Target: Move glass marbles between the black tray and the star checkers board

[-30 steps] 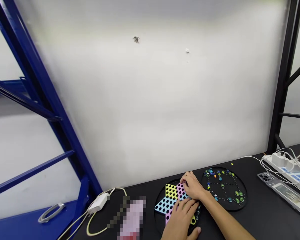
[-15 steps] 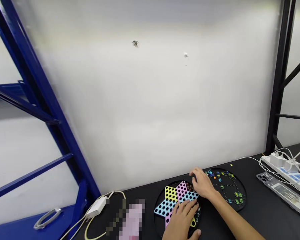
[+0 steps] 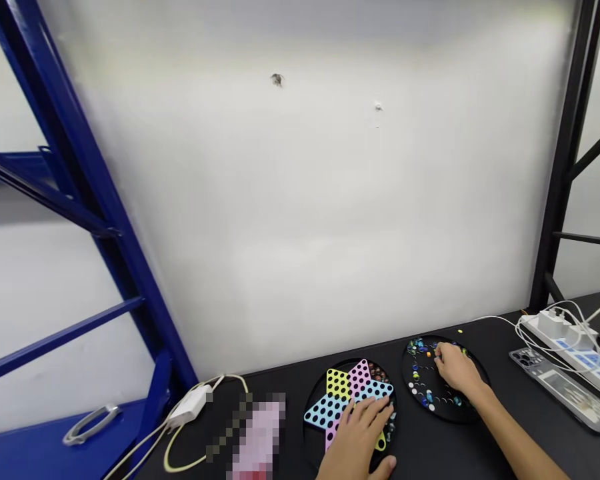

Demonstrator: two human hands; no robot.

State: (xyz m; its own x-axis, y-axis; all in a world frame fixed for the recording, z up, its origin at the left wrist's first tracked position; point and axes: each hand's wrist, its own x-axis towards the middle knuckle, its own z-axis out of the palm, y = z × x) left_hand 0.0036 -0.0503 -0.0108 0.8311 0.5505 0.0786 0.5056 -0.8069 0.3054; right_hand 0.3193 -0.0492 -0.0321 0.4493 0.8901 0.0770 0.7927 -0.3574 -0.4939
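My left hand (image 3: 360,433) lies with its fingers stretched out across a star-shaped Chinese checkers board (image 3: 323,411), coloured yellow, pink and blue with dark holes. The board sits in a round black tray (image 3: 307,443); brown marbles (image 3: 379,375) show beside one of its points. To the right, my right hand (image 3: 457,369) reaches over a second round black tray (image 3: 405,373) with its fingers drawn together, pointing down. Whatever is between the fingertips is hidden. Around them lie blue, green and white marbles (image 3: 429,398) and a small orange piece (image 3: 429,354).
A grey phone-like device (image 3: 565,387) and a white power strip (image 3: 580,350) with cables lie at the right. At the left are a white adapter (image 3: 190,405) and a blurred pink item (image 3: 257,437). Blue shelving (image 3: 130,267) and a white wall (image 3: 330,213) stand behind.
My right hand has moved right, from beside the board's tray into the second tray, and its fingers have drawn together. My left hand stays on the board. The view has shifted slightly.
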